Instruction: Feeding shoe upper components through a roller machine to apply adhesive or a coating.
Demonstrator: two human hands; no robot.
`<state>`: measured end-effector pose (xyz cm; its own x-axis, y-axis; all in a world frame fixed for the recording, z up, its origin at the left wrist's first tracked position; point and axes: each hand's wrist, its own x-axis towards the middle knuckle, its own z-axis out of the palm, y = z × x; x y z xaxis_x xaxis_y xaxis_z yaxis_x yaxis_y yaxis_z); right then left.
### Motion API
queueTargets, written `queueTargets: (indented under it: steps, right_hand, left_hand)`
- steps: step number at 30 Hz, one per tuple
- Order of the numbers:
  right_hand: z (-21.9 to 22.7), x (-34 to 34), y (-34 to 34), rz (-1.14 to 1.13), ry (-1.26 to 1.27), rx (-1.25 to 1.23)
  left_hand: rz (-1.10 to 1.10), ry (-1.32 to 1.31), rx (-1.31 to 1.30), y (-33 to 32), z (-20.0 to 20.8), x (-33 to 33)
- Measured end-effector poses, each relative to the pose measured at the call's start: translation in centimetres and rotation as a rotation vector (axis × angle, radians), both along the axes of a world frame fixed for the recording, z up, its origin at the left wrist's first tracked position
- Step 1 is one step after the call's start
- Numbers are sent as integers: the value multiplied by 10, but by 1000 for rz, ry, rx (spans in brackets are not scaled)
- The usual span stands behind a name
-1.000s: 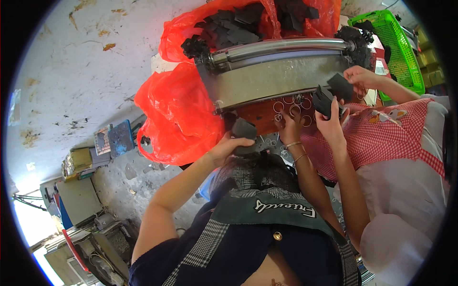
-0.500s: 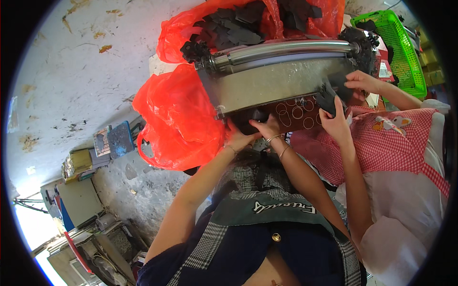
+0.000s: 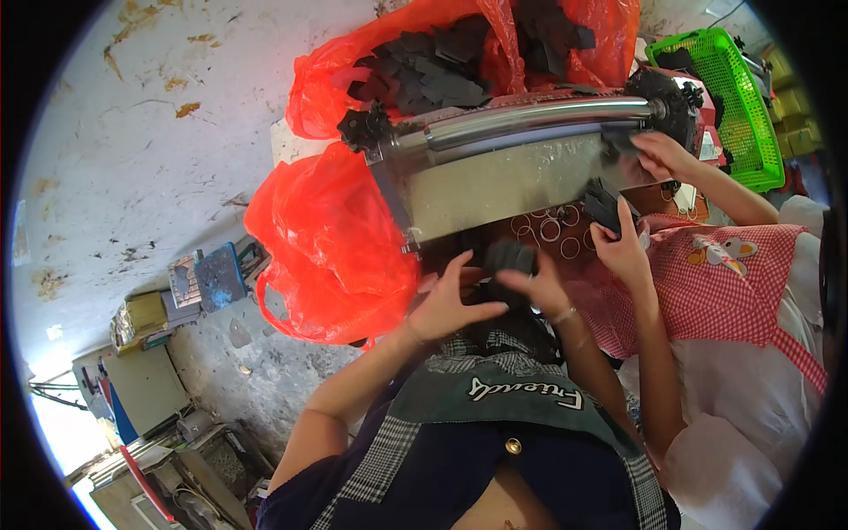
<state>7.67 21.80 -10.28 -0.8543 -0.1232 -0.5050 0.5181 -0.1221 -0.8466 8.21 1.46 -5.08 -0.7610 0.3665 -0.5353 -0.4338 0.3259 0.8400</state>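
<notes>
One wide machine with shiny metal roller and flat metal plate, centre. Translucent red plastic bag just beside, left. Bright green perforated plastic basket, upper right. Left hand: grip wide, fingers spread. Right hand: grip narrow, holding blurred stack of black flat pieces, near plate's front edge. Thin silvery round rings right of stack.
</notes>
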Motion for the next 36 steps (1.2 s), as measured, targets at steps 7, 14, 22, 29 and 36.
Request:
queueTargets:
  steps: [7, 14, 22, 29, 36]
  right_hand:
    - [124, -40, -36, 238, 942, 575]
    - [109, -53, -52, -11, 503, 192]
    - [110, -76, -58, -191, 298, -204]
    - [89, -83, -56, -303, 9, -529]
    - [93, -88, -50, -81, 197, 0]
  left_hand:
    - [249, 140, 706, 6, 46, -43]
    - [513, 455, 278, 2, 54, -65]
    - [615, -233, 950, -16, 52, -79]
    - [755, -295, 958, -4, 46, -78]
    - [746, 83, 616, -8, 41, -81]
